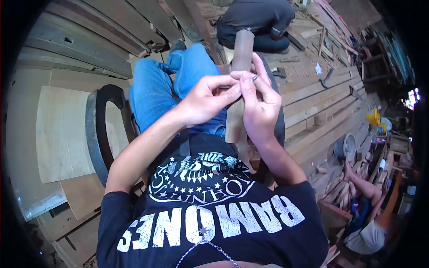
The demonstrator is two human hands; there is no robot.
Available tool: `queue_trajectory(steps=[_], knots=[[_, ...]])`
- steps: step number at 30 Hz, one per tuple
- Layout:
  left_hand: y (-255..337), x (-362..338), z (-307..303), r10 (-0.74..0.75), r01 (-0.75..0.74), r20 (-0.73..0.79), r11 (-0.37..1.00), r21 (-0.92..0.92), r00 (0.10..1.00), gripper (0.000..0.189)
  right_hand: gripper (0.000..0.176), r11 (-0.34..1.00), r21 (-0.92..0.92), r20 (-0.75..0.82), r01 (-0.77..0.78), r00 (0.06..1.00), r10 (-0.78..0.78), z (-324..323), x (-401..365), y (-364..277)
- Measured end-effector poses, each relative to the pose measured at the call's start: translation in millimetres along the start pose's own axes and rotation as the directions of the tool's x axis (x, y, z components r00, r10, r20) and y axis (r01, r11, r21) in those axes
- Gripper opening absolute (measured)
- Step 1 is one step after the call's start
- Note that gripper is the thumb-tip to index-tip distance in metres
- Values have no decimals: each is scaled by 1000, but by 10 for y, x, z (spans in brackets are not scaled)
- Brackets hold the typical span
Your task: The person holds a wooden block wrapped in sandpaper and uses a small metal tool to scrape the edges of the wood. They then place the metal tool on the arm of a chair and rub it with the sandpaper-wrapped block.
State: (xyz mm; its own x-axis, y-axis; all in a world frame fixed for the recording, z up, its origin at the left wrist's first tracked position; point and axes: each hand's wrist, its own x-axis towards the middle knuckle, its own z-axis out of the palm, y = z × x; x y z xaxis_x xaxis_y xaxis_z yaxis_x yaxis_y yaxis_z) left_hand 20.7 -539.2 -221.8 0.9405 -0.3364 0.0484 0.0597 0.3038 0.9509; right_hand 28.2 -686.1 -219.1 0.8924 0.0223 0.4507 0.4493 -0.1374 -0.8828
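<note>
My left hand (203, 100) is closed, with its thumb and forefinger pinched together at my right hand; whatever lies between them is too small to name. My right hand (261, 105) is also closed, its thumb and fingers around a small metal piece (255, 77) whose end shows. The fingertips of both hands meet in front of a long squared wooden piece (242, 49). This piece stands lengthwise above my lap, its upper end beyond the fingers and its lower end below my wrists. My hands hide its middle.
Beyond my knees a person in dark clothes (252, 20) crouches. Wooden boards (321, 105) and offcuts cover the floor at right, with a grey bucket (345, 146) and yellow container (373, 117). A bare-legged person (368, 187) sits lower right. A curved dark piece (96, 134) stands left.
</note>
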Motion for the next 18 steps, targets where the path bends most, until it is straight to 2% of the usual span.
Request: queue_trajectory(steps=[1,2,4,5,6,8,10,12,13,14,15,16,17,18], knots=[[-29,34,-51,-51,50,32,998,32,998,29,24,988,142,-7,-54,998,55,-23,-11,25],[-57,62,-100,-99,95,62,993,65,993,29,24,989,132,-9,-67,998,68,-69,-5,-10],[38,84,34,-126,127,-29,990,60,992,29,30,891,383,77,-243,970,231,-173,33,-133],[-6,114,31,-154,155,-20,985,74,988,27,36,875,382,91,-296,955,284,-253,39,-114],[-48,160,15,-181,181,-10,979,90,983,26,37,886,367,11,-283,954,300,-280,57,-78],[-165,222,33,-158,164,-49,978,126,986,23,38,847,433,-16,-309,937,350,-434,103,-163],[-243,238,97,-136,150,-91,975,166,987,20,39,793,531,114,-299,952,283,-719,83,-106],[-247,232,203,-147,145,-3,974,175,989,15,43,815,487,69,-313,944,322,-869,69,-155],[-260,236,250,-178,160,44,947,277,983,14,44,835,469,99,-288,956,275,-1022,69,-129],[-290,228,299,-185,166,46,948,273,982,14,46,853,453,127,-257,966,224,-1129,68,-121],[-314,217,352,-128,106,55,947,304,990,14,48,882,375,61,-287,957,285,-1183,76,-193],[-341,227,390,-69,43,66,942,334,995,14,46,873,370,144,-317,948,283,-1342,109,-205],[-360,250,357,-5,-80,194,900,428,981,22,42,955,113,117,-275,958,262,-1448,120,-169],[-378,245,344,-8,-78,197,903,423,980,22,38,963,-154,98,-220,967,236,-1522,111,-123]])
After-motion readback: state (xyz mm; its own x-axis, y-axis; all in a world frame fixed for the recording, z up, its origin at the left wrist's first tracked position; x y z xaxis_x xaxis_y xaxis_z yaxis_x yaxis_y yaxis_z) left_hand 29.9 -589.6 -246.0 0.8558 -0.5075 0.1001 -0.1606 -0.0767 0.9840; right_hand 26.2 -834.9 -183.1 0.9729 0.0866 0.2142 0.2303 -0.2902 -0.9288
